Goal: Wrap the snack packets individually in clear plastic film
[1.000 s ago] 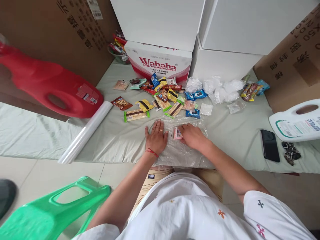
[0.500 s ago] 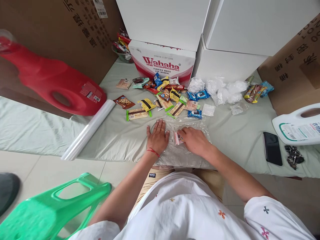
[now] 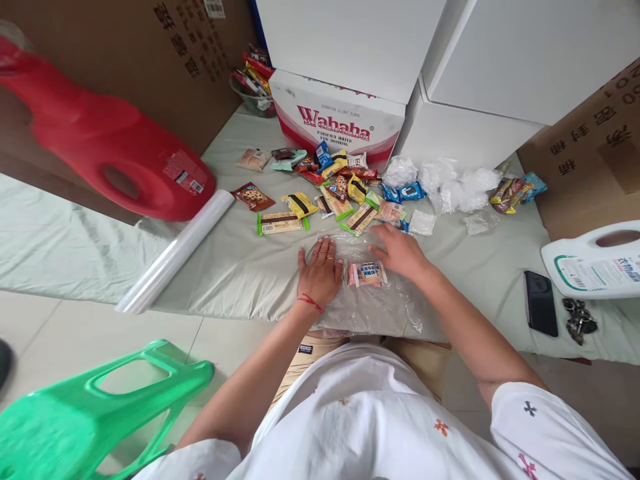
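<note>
My left hand lies flat with fingers spread on the left edge of a clear plastic film sheet spread at the near edge of the cloth-covered surface. A small pink-and-white snack packet lies on the film, free of both hands. My right hand hovers just beyond the packet, fingers stretched toward the pile of snack packets, holding nothing that I can see.
A roll of cling film lies at left beside a red jug. A Wahaha box and white boxes stand behind. Crumpled plastic-wrapped bundles, a phone, keys, a white jug sit right. A green stool stands near left.
My right hand let go of the pink packet, which now lies flat on the film, and moved away toward the snack pile. My left hand stayed flat on the film.
</note>
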`<state>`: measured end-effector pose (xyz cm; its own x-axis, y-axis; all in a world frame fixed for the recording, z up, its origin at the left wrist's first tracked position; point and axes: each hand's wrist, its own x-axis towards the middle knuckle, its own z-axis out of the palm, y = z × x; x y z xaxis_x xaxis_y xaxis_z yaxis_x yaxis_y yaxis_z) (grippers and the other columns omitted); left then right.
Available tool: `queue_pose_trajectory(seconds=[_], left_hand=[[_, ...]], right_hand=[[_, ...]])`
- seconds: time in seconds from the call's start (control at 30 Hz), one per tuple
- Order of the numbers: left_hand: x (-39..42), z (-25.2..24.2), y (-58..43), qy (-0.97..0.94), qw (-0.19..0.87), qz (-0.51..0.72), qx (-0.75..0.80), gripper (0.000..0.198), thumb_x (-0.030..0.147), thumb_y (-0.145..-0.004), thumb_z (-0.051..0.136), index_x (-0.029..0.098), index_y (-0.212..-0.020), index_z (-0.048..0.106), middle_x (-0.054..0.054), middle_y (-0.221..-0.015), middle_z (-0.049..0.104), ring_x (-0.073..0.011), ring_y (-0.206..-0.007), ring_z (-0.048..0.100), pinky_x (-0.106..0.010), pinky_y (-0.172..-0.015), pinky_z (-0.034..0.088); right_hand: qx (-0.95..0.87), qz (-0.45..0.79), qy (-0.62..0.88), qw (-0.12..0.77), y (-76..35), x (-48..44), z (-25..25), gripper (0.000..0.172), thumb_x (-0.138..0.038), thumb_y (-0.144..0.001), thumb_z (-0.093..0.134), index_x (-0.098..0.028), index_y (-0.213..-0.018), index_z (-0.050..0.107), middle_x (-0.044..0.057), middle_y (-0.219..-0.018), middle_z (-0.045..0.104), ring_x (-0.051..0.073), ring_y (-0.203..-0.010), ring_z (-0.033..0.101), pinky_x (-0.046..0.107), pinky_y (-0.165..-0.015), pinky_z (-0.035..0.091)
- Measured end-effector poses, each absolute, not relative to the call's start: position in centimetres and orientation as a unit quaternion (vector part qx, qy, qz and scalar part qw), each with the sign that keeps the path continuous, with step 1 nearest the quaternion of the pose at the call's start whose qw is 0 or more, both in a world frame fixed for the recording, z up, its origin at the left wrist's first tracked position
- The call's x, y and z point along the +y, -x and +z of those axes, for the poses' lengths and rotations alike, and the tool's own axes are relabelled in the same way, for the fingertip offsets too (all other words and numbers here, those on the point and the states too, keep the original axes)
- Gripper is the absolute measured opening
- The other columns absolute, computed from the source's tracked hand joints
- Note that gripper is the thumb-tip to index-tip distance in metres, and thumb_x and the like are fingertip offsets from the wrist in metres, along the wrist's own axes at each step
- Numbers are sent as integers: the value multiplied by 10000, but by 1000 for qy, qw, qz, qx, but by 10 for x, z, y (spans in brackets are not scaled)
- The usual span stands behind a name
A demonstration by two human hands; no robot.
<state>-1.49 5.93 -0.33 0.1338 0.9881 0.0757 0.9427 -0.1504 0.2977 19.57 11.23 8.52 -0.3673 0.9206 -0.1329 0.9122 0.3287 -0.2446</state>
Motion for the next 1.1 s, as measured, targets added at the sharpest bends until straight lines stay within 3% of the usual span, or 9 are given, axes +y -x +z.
queue_pose_trajectory(seconds=[0.13, 0.23, 0.33, 0.43, 0.57, 0.7, 0.87, 1.0, 1.1], left_hand=[[59, -3, 16, -742, 103, 149, 646, 573, 372, -1066, 273, 157, -1570, 440, -133, -1671, 365, -280, -1544, 362, -628, -1281, 152], [59, -5, 18, -730, 115, 183, 648, 546, 362, -1060, 307, 163, -1542, 472, -143, -1658, 397, -289, -1533, 380, -608, -1277, 192], [59, -8, 22, -703, 121, 238, 659, 522, 344, -1048, 349, 125, -1498, 497, -176, -1627, 439, -308, -1518, 399, -568, -1263, 257], [60, -14, 25, -681, 129, 292, 659, 528, 322, -1018, 415, 78, -1482, 477, -218, -1588, 469, -334, -1482, 437, -548, -1247, 299], [60, -21, 29, -670, 147, 347, 639, 702, 295, -910, 583, 70, -1537, 362, -245, -1545, 500, -367, -1433, 478, -574, -1239, 297], [59, -26, 37, -654, 180, 410, 610, 826, 210, -805, 649, 79, -1551, 321, -187, -1299, 667, -336, -1239, 607, -524, -1150, 416], [61, -25, 45, -635, 211, 428, 607, 525, 112, -763, 562, 159, -1281, 631, -51, -881, 673, -257, -953, 645, -449, -992, 504], [61, -25, 50, -643, 209, 431, 597, 254, 96, -746, 528, 206, -875, 718, -64, -871, 664, -256, -958, 604, -416, -911, 510], [61, -25, 60, -614, 203, 443, 620, 224, 80, -690, 521, 216, -767, 681, -72, -899, 653, -257, -979, 594, -421, -923, 507]], right_hand=[[-821, 111, 559, -37, -184, 151, 72, 562, -331, -959, 615, -161, -1487, 526, 166, -1445, 602, 320, -1174, 655, 345, -856, 510], [-819, 140, 551, -76, -180, 166, 65, 563, -360, -893, 711, -209, -1423, 598, 123, -1235, 729, 293, -1044, 691, 315, -783, 478], [-817, 204, 534, -75, -183, 171, 64, 367, -302, -857, 740, -202, -1209, 725, 50, -940, 765, 222, -871, 682, 273, -750, 434], [-847, 248, 471, -5, -189, 170, 68, 128, -248, -849, 717, -164, -936, 760, 29, -805, 709, 193, -827, 639, 282, -822, 428], [-879, 250, 382, 140, -196, 151, 77, 86, -258, -865, 695, -177, -852, 718, 77, -989, 680, 224, -980, 609, 333, -915, 445], [-884, 252, 359, 164, -203, 117, 85, 116, -250, -962, 590, -191, -935, 686, 103, -1192, 648, 163, -869, 625, 278, -776, 479], [-913, 208, 321, 141, -213, 75, 77, 177, -191, -1005, 532, -217, -1011, 707, 93, -1381, 649, 176, -1063, 688, 271, -828, 509], [-934, 197, 292, 56, -215, 51, 60, 289, -88, -974, 496, -236, -999, 742, 16, -1477, 627, 191, -1207, 677, 293, -889, 538], [-933, 198, 299, -21, -212, 40, 51, 336, -57, -948, 503, -259, -984, 769, -43, -1498, 608, 199, -1211, 682, 311, -929, 539]])
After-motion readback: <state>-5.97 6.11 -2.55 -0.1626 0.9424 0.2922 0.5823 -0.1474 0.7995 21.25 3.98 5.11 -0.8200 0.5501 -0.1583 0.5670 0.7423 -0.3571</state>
